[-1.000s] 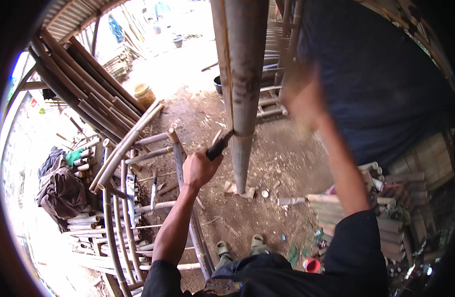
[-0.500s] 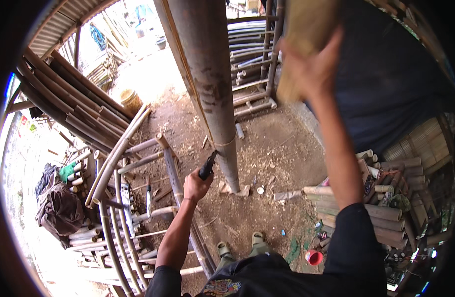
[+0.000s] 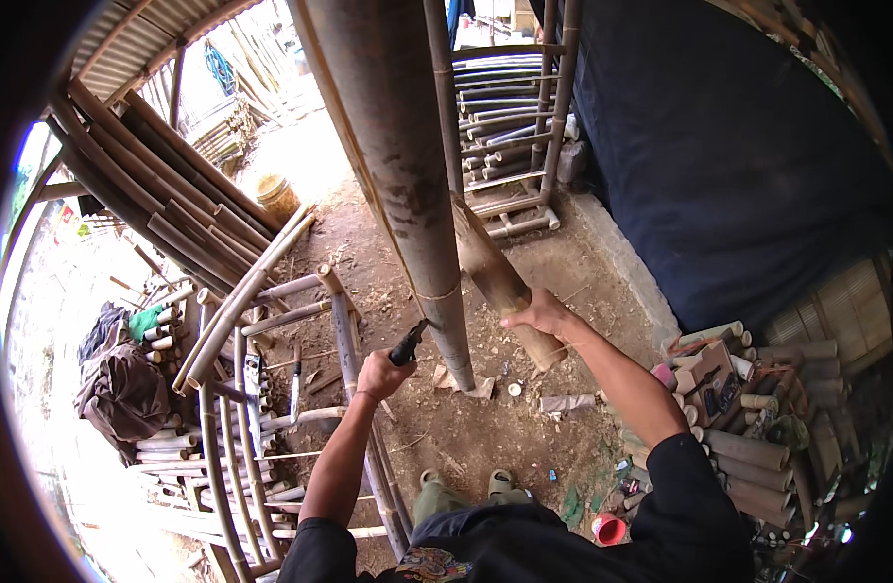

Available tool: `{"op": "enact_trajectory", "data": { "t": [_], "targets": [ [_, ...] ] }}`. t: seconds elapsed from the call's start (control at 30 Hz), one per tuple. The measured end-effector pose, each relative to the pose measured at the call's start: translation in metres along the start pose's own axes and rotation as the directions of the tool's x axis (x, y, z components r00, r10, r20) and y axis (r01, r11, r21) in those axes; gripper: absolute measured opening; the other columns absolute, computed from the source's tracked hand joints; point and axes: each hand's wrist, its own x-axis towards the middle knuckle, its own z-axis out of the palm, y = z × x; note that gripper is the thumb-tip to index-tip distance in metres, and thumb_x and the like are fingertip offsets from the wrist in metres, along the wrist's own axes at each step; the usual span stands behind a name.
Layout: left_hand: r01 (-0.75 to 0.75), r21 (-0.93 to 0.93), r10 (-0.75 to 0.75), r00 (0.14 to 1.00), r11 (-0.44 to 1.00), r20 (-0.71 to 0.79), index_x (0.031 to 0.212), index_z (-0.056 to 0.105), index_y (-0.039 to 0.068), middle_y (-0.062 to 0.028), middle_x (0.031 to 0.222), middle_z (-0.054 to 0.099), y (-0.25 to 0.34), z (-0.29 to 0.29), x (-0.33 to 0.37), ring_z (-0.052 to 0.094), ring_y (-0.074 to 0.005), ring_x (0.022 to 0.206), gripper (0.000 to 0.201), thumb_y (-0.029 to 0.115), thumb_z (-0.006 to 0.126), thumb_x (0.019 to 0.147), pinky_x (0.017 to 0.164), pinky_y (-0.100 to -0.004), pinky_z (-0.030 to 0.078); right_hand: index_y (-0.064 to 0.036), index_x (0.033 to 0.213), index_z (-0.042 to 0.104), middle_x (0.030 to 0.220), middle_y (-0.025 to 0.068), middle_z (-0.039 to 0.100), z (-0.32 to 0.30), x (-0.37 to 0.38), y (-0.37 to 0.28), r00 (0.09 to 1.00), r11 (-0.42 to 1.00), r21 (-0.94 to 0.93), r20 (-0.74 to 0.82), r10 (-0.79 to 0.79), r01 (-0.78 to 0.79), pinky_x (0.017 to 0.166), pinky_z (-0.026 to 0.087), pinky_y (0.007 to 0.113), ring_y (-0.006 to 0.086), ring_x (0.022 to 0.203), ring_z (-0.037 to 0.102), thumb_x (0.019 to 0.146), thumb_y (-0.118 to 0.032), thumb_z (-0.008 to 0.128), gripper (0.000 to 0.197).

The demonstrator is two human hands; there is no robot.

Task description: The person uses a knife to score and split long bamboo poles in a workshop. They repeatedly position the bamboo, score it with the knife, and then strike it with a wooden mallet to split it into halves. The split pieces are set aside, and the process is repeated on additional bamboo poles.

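Observation:
A thick bamboo pole (image 3: 408, 194) rises from the ground in front of me, with a pale split line running down its left side. My left hand (image 3: 380, 374) is closed around a black-handled tool (image 3: 406, 346), whose tip meets the pole's left side near the lower node ring. No blade shows beyond the pole. In my right hand (image 3: 544, 316) is a short, thick piece of bamboo (image 3: 495, 267), gripped near its lower end. It slants up and left, its upper end beside or against the pole; contact cannot be made out.
At left stand a bamboo frame (image 3: 344, 330) and a knife (image 3: 296, 379). Dark bamboo poles (image 3: 165, 194) lean behind them. Cut bamboo lengths (image 3: 748, 447) and a cardboard box (image 3: 704, 374) lie right, below a dark cloth (image 3: 728, 175). A red cup (image 3: 609, 529) rests near my feet.
My right hand has swung down and left, bringing the thick bamboo piece from high at right to beside the pole. My left hand stays on the tool at the pole.

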Motion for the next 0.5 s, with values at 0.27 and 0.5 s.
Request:
{"op": "enact_trajectory", "data": {
  "t": [0.27,0.5],
  "targets": [
    [0.068,0.047,-0.066,0.997,0.997,-0.051,0.095,0.072,0.004,-0.0228,0.080,0.070,-0.002,-0.010,-0.001,0.070,-0.0404,0.080,0.039,0.040,0.073,0.078,0.072,-0.0467,0.053,0.0021,0.135,0.036,0.119,0.0215,0.059,-0.046,-0.024,-0.182,0.416,0.622,-0.275,-0.542,-0.730,0.733,0.079,0.057,0.038,0.0263,0.099,0.065,0.072,-0.026,0.086,0.086],
    [0.129,0.151,-0.133,0.991,0.980,0.018,0.094,0.073,0.005,-0.0260,0.087,0.070,-0.034,0.058,0.032,0.070,-0.0406,0.089,0.042,0.044,0.071,0.081,0.078,-0.0522,0.055,-0.0073,0.157,0.007,0.118,0.0301,0.061,0.052,0.051,-0.006,0.951,0.796,-0.565,-0.308,0.041,-0.217,0.079,0.058,0.047,0.0391,0.091,0.070,0.074,-0.020,0.078,0.110]
  ]
}}
